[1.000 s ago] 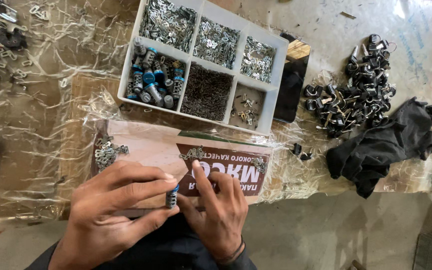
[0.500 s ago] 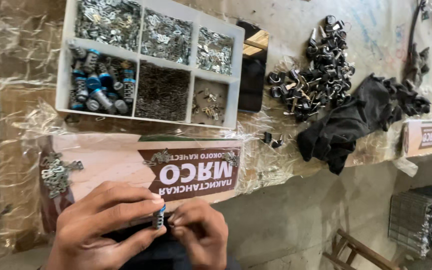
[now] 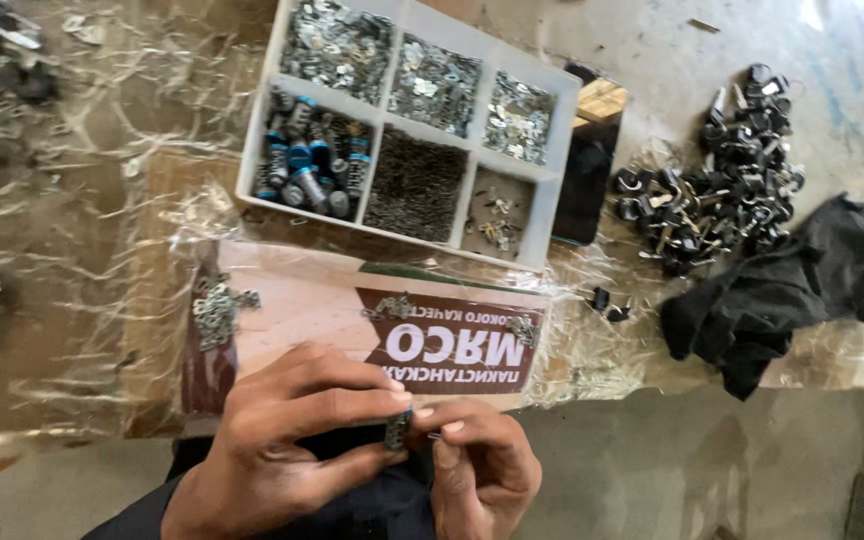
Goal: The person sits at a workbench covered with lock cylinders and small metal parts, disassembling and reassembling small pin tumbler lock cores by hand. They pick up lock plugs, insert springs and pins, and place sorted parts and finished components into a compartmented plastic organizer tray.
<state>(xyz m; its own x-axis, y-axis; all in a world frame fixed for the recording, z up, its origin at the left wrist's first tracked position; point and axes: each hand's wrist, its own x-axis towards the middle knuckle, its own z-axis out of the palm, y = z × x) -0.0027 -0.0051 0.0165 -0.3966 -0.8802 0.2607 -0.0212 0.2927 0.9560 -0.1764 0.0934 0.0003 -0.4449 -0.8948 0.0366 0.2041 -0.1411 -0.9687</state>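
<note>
You pinch a small metal part (image 3: 397, 430) between both hands.
Left hand (image 3: 282, 450) clamps it; right hand (image 3: 482, 465) fingertips press what looks like a tiny piece against it. Light, rigid, slippery: grip its sides.

The compartment tray (image 3: 549, 190) in the upper middle of the frame is pale grey-white, its cells filled with silvery metal bits, a dark grey heap, and silver cylinders with blue caps (image 3: 304, 165). Below it lies a cardboard sheet (image 3: 302, 300), tan with a dark maroon panel and white lettering (a thin green edge above). At right, glossy black clips (image 3: 717, 190) sit above a black cloth (image 3: 782, 295), all on a brown bench (image 3: 82, 240) under clear wrinkled film.
</note>
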